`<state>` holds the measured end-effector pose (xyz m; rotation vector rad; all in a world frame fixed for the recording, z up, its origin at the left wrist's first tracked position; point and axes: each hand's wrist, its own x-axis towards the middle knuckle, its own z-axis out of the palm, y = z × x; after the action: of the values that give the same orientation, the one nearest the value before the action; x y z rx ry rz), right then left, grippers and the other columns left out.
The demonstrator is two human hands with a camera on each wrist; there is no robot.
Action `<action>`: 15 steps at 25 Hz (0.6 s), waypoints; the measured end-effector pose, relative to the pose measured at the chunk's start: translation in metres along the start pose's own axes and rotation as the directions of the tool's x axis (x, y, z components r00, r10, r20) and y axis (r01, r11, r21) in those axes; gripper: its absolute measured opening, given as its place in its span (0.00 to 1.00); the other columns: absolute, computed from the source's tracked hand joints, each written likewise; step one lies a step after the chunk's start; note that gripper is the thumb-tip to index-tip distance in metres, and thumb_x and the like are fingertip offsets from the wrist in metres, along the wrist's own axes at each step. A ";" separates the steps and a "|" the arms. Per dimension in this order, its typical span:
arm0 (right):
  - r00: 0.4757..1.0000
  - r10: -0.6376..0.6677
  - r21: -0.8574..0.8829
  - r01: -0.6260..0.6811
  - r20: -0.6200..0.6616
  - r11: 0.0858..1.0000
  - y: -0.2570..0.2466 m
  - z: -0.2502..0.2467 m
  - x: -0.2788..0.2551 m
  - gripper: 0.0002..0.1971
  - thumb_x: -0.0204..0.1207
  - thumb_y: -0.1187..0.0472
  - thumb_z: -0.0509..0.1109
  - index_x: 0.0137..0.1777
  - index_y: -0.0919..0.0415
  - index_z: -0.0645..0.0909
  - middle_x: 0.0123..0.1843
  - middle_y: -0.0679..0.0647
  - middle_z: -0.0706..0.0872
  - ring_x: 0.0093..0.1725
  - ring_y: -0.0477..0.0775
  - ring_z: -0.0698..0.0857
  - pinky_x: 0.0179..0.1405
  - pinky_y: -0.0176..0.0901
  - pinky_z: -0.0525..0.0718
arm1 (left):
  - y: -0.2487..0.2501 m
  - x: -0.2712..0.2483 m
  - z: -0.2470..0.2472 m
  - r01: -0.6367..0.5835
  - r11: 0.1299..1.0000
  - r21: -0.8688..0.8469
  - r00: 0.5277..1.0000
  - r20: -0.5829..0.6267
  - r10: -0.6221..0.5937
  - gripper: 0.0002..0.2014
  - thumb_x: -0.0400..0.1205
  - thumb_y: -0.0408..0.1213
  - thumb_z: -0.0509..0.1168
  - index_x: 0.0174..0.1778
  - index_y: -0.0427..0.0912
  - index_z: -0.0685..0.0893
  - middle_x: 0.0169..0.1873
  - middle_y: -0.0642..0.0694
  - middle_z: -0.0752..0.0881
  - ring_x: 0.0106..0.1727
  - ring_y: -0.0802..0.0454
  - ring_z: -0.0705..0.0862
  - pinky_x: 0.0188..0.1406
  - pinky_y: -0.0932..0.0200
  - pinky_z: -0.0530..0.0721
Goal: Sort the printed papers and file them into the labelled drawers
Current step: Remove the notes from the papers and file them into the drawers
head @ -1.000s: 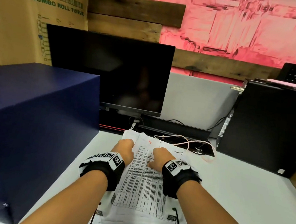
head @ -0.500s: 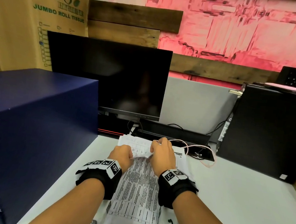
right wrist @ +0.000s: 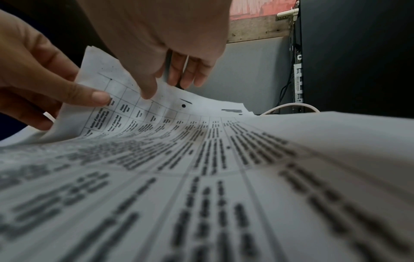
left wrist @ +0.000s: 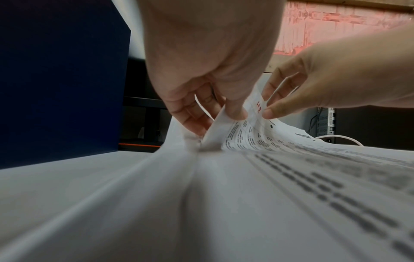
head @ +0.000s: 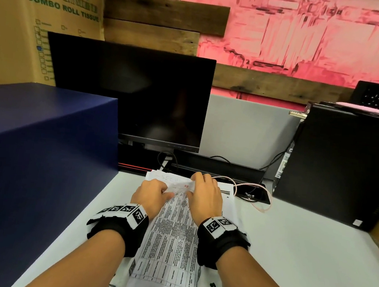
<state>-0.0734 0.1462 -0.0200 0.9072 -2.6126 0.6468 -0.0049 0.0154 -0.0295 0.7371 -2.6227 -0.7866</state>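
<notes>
A stack of printed papers [head: 175,240] lies on the white desk in front of me. The top sheet [left wrist: 244,134] carries a printed table, and its far edge is curled up off the stack. My left hand [head: 167,193] pinches that edge at its left corner, thumb on the printed side [left wrist: 235,111]. My right hand [head: 195,182] pinches the same edge just to the right [right wrist: 149,92]. Red handwriting shows on the lifted edge and on the sheet below [head: 170,178]. The dark blue drawer cabinet [head: 37,162] stands to the left; its drawer fronts and labels are out of sight.
A black monitor [head: 128,92] stands behind the papers. A black computer tower [head: 345,166] is at the right. A pale cable [head: 256,192] loops beside the stack's far right. A cardboard box [head: 42,22] rises behind the cabinet. The white desk [head: 300,260] stretches to the right.
Both hands slid forward from the middle of the page to its far edge. The right hand took the edge first, then the left; the edge now curls up off the stack.
</notes>
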 end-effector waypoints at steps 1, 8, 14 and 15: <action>1.000 0.001 0.007 -0.002 0.007 1.000 0.000 0.000 0.000 0.15 0.81 0.59 0.66 0.66 0.54 0.73 0.64 0.51 0.78 0.64 0.54 0.74 0.62 0.43 0.75 | 0.000 0.000 0.001 -0.005 1.000 -0.001 1.000 -0.003 0.005 0.24 0.80 0.48 0.69 0.22 0.45 0.68 0.23 0.49 0.74 0.26 0.51 0.72 0.30 0.59 0.73; 0.987 -0.006 0.151 -0.019 0.162 0.988 -0.002 0.005 -0.002 0.23 0.81 0.62 0.67 0.73 0.54 0.66 0.65 0.56 0.83 0.63 0.59 0.82 0.59 0.50 0.82 | 0.004 -0.004 -0.002 -0.094 0.992 -0.088 0.986 -0.145 0.080 0.12 0.84 0.50 0.63 0.53 0.47 0.85 0.48 0.48 0.89 0.49 0.50 0.86 0.54 0.49 0.85; 0.993 0.008 0.126 -0.023 0.117 0.992 -0.001 0.007 -0.001 0.21 0.81 0.67 0.63 0.73 0.56 0.69 0.70 0.55 0.76 0.69 0.57 0.74 0.65 0.47 0.77 | 0.002 -0.002 -0.004 -0.129 0.991 0.040 0.981 -0.141 0.133 0.07 0.85 0.43 0.62 0.52 0.50 0.86 0.46 0.52 0.88 0.49 0.52 0.85 0.49 0.54 0.84; 0.995 0.017 0.129 -0.030 0.099 0.991 0.000 0.007 -0.001 0.21 0.80 0.67 0.64 0.72 0.55 0.70 0.69 0.54 0.76 0.70 0.57 0.73 0.64 0.46 0.77 | 0.002 -0.003 -0.003 -0.131 0.989 0.063 0.983 -0.119 0.138 0.06 0.84 0.43 0.64 0.49 0.50 0.86 0.44 0.53 0.88 0.47 0.53 0.85 0.46 0.56 0.84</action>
<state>-0.0739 0.1432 -0.0267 0.9703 -2.6976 0.8069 -0.0019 0.0173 -0.0257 0.5944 -2.5601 -0.6137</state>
